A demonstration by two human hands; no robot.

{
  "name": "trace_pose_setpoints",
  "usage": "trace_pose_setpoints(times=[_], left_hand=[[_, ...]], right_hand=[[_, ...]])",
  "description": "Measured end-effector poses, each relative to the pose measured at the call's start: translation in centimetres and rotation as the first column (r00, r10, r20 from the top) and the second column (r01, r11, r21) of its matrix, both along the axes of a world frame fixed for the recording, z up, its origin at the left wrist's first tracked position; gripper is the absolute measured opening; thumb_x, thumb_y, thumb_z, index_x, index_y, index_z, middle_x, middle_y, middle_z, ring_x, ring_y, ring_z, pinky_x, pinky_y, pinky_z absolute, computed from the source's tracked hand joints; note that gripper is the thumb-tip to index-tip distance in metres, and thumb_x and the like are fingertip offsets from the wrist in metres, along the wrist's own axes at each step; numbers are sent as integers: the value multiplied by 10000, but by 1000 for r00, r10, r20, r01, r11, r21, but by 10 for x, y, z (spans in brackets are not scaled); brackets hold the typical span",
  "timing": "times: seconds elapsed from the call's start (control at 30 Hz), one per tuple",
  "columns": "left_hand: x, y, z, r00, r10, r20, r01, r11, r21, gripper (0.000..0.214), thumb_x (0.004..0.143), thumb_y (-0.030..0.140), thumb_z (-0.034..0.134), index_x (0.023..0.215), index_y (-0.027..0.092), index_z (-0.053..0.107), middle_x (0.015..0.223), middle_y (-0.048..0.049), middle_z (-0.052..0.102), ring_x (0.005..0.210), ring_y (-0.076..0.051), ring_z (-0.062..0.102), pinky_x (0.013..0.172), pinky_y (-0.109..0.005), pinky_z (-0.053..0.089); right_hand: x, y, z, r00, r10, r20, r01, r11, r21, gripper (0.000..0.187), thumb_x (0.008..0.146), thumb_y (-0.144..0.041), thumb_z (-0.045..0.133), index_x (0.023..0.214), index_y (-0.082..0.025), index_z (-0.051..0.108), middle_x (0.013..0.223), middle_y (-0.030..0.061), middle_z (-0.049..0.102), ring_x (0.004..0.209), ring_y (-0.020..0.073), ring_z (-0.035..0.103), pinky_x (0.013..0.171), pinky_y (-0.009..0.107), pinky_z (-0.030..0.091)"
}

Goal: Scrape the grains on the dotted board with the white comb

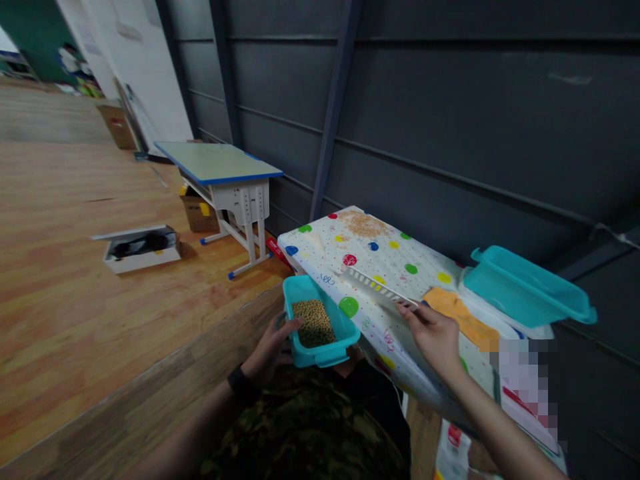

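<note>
My left hand grips the left side of a teal plastic tub, its thumb over the rim. Inside lies a layer of small pale round beans, like soybeans, darker toward the near end. The tub is held at the table's front edge. In my right hand is one end of a long white slotted strip; its exact kind I cannot tell. The strip points left over the table, its far end near the tub. Toward the table's far corner is a spread patch of tan grains or beans.
A dotted cloth covers the table. On its right are an orange cloth and another teal tub. Behind stands a dark panelled wall. A desk and an open white box are to the left.
</note>
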State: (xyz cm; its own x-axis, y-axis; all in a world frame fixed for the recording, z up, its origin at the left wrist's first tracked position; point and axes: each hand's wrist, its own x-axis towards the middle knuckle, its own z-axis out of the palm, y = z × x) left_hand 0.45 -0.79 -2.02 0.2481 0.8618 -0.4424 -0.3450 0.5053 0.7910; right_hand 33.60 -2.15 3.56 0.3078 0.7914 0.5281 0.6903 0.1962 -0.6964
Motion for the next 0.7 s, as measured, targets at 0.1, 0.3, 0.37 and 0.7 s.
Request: trace_pose_setpoints(times=[0.1, 0.3, 0.37, 0.7], left_hand=[[2, 0, 1, 1000, -1, 6, 1, 1000, 2, 924, 801, 535, 939, 1575, 238, 532, 1477, -224, 744, 1184, -445, 797, 800, -502, 704], [3, -1, -3, 1000, -7, 24, 8, 1000, -7, 899, 774, 576, 959, 1524, 252, 583, 1482, -228, 736, 1186, -434, 796, 821, -511, 707], [3, 0, -3, 1000, -9, 20, 9, 1000, -8, 871, 788, 574, 951, 1511, 250, 590, 1484, -228, 737, 1182, -427, 800, 818, -499, 709], [1, 4, -5, 999, -5, 39, 6, 1000, -14, 951, 805, 542, 946, 1601, 258, 509, 1494, -219, 737, 1173, -435, 804, 814, -510, 705]], right_hand=[[-7, -13, 2, 999, -8, 31, 8, 1000, 5, 386, 880, -611, 751, 845, -255, 896, 856, 80, 867, 715, 312, 801, 676, 398, 643], [-29, -35, 6, 997, 35, 69, -35, 999, 0, 349, 919, -570, 741, 836, -266, 890, 848, 48, 864, 693, 282, 786, 633, 334, 609], [-31, -34, 7, 997, 20, 73, -21, 1000, 14, 378, 931, -586, 729, 816, -257, 875, 793, 44, 844, 662, 265, 759, 610, 318, 581], [-34, 18, 14, 996, -16, 93, 12, 999, 38, 526, 940, -663, 663, 681, -214, 754, 530, 2, 608, 487, 162, 515, 498, 278, 405]])
